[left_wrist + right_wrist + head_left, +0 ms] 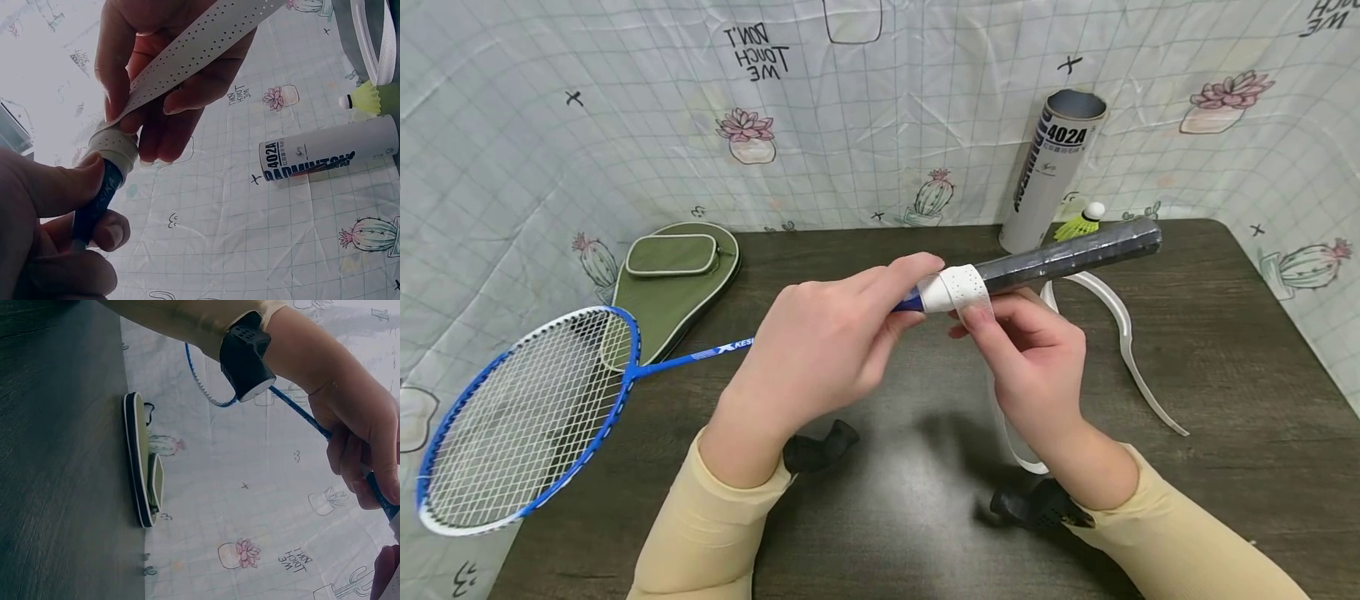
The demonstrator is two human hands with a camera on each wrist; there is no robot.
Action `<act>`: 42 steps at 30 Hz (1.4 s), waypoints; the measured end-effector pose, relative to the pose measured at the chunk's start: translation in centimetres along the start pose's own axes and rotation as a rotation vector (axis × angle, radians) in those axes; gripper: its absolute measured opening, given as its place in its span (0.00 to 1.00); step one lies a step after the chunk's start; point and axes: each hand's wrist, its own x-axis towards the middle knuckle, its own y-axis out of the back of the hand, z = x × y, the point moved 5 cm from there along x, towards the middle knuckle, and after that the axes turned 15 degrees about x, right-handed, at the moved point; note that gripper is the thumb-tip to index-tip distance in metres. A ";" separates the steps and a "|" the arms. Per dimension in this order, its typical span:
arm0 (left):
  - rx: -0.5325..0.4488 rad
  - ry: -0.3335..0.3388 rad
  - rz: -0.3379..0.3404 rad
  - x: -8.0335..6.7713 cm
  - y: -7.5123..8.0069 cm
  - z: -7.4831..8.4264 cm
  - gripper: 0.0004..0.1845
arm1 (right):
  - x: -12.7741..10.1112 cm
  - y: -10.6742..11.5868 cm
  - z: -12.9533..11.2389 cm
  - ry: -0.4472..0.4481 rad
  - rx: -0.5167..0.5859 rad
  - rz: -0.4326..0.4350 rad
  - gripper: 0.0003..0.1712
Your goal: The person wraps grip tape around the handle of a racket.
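Note:
A blue and white badminton racket (688,360) is held above the table, its strung head at the left. My left hand (820,342) grips it around the blue cone where shaft meets handle. The dark grey handle (1075,255) points up to the right. White perforated grip tape (194,56) is wound round the handle's lower end, next to the left thumb. My right hand (1037,358) pinches the tape between thumb and fingers just below the handle. From there the loose tape trails down to the table; part of it is hidden behind the right hand.
A white shuttlecock tube (1052,175) stands at the back right, with a yellow shuttlecock (1081,222) beside it. A curled white strip (1123,325) lies on the dark table (1240,333) at right. The green racket bag (673,287) is at the back left, against the patterned cloth (850,133).

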 end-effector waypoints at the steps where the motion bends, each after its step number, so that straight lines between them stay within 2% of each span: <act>1: -0.002 0.001 0.003 0.0 0.0 0.0 0.15 | 0.0 0.0 0.0 0.000 0.003 0.000 0.07; 6: 0.023 -0.005 0.015 -0.2 -0.2 0.2 0.12 | -0.2 0.2 0.2 -0.001 0.010 -0.004 0.08; 12: 0.077 -0.006 -0.002 -0.6 -0.6 0.5 0.11 | -0.5 0.3 0.2 -0.015 0.004 -0.020 0.06; 22: 0.033 -0.011 -0.032 -0.6 -0.7 0.4 0.12 | -0.4 0.2 0.3 0.007 -0.063 -0.008 0.08; 27: 0.041 -0.004 -0.038 -0.6 -0.7 0.3 0.17 | -0.4 0.2 0.2 0.022 -0.095 -0.008 0.11; 33: 0.031 -0.013 -0.032 -0.6 -0.6 0.2 0.17 | -0.3 0.2 0.2 0.025 -0.085 -0.021 0.15; 42: 0.038 -0.008 -0.045 -0.4 -0.4 0.2 0.15 | -0.3 0.2 0.5 -0.013 -0.042 -0.025 0.09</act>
